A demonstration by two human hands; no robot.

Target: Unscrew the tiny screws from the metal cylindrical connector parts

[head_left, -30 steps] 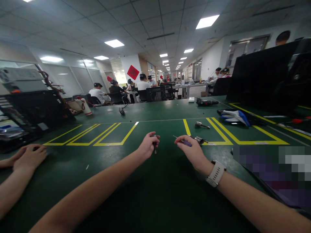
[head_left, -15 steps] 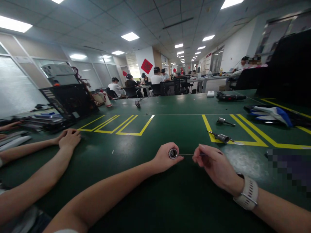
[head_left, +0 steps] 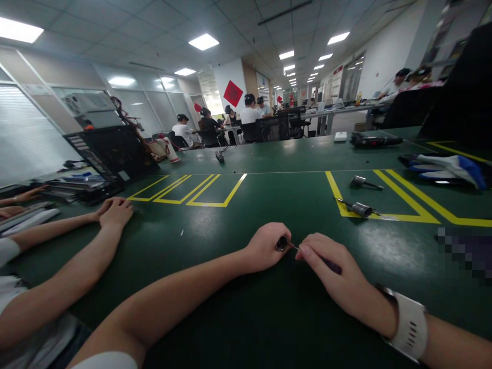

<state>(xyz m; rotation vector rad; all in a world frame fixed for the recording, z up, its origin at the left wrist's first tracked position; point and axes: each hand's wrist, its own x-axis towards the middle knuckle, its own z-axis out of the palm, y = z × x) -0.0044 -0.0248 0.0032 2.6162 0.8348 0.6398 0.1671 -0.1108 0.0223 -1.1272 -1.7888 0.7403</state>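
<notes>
My left hand [head_left: 266,247] is wrapped round a short metal cylinder [head_left: 282,243], its open end facing me. My right hand [head_left: 331,261], with a watch on the wrist, grips a thin screwdriver [head_left: 332,266] by its dark handle. The screwdriver's shaft points left and reaches the cylinder's side near my left fingertips; its very tip is too small to make out. Beyond my right hand, one metal tool piece [head_left: 361,209] lies across a yellow tape line, and another [head_left: 365,182] lies farther back.
Another person's clasped hands [head_left: 115,211] rest on the green table [head_left: 215,246] at left. Blue-white gloves [head_left: 449,169], a black tool [head_left: 374,141] and a small white box [head_left: 340,137] lie at the right. A black equipment case [head_left: 115,154] stands at the back left.
My right hand has moved closer to my left, and less of the screwdriver's shaft shows between them. The cylinder has turned slightly. The view has shifted and tilted a little.
</notes>
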